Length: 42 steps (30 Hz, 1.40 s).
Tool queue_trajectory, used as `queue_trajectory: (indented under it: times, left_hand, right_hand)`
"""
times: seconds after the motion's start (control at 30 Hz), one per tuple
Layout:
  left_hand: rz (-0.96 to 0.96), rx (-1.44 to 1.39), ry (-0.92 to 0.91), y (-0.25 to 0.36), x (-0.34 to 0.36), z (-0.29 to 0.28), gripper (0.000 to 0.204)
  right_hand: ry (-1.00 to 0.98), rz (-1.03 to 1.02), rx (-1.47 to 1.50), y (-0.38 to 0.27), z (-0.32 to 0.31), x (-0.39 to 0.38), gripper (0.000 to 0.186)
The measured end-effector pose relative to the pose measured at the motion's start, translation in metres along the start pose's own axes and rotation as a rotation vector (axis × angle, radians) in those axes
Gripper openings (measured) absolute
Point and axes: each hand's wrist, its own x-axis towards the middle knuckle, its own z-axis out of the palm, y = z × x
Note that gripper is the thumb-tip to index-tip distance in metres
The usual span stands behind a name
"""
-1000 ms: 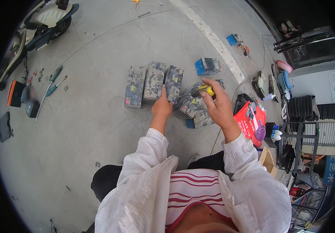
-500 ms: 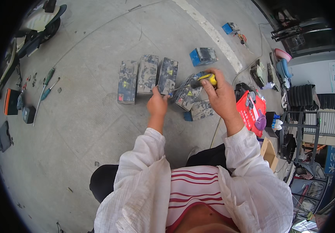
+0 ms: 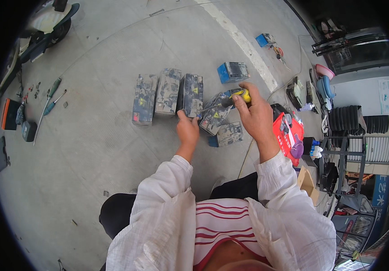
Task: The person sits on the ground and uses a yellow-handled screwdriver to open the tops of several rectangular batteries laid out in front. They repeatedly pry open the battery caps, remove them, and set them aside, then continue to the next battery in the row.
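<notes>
My left hand (image 3: pixel 187 132) grips the lower end of a dusty grey battery (image 3: pixel 192 90) with a yellow label. My right hand (image 3: pixel 253 115) is closed around a yellow-and-black screwdriver (image 3: pixel 241 96), whose shaft reaches left to that battery's lower end; its tip is too small to make out. Two similar batteries (image 3: pixel 144 97) (image 3: pixel 167 90) stand to the left. At the right a tilted battery (image 3: pixel 214 117) lies under the screwdriver, with another battery (image 3: pixel 226 134) below it. A blue-and-grey battery (image 3: pixel 232 72) sits farther up.
Screwdrivers (image 3: pixel 53 104) and a tool case (image 3: pixel 9 114) lie on the left floor, below a scooter (image 3: pixel 47 22). On the right are a small blue battery (image 3: pixel 264 39) with wires, a red bag (image 3: pixel 284 133), a cardboard box (image 3: pixel 307 183), a metal rack (image 3: pixel 359 153) and stacked black items (image 3: pixel 345 119).
The whole view has shifted slightly. My left fingers have moved down a little to the battery's lower edge. My right hand still holds the screwdriver in much the same place.
</notes>
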Motion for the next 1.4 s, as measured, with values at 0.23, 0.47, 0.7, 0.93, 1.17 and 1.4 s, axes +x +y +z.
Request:
queue_trajectory:
  times: [0.23, 0.47, 0.7, 0.93, 1.17, 1.4]
  left_hand:
    - [-0.025, 0.021, -0.115, 0.000, 0.005, -0.014, 0.058]
    - [-0.016, -0.082, 0.014, -0.004, -0.002, -0.018, 0.048]
    - [-0.112, 0.081, -0.146, -0.075, -0.026, -0.003, 0.032]
    - [-0.131, 0.675, -0.577, -0.219, -0.057, -0.039, 0.039]
    - [-0.266, -0.024, -0.136, -0.071, -0.021, -0.012, 0.030]
    - [-0.126, -0.159, -0.272, 0.017, -0.036, 0.013, 0.049]
  right_hand:
    - [0.088, -0.172, -0.089, 0.001, 0.005, 0.007, 0.035]
    - [0.035, -0.196, 0.140, 0.002, 0.007, 0.011, 0.030]
    - [-0.091, -0.285, 0.003, 0.013, -0.010, 0.042, 0.034]
    - [-0.345, -0.015, -0.277, -0.022, -0.011, 0.049, 0.031]
    - [0.050, -0.418, 0.123, 0.019, 0.003, 0.026, 0.034]
    - [-0.121, -0.299, -0.040, 0.002, -0.004, 0.017, 0.029]
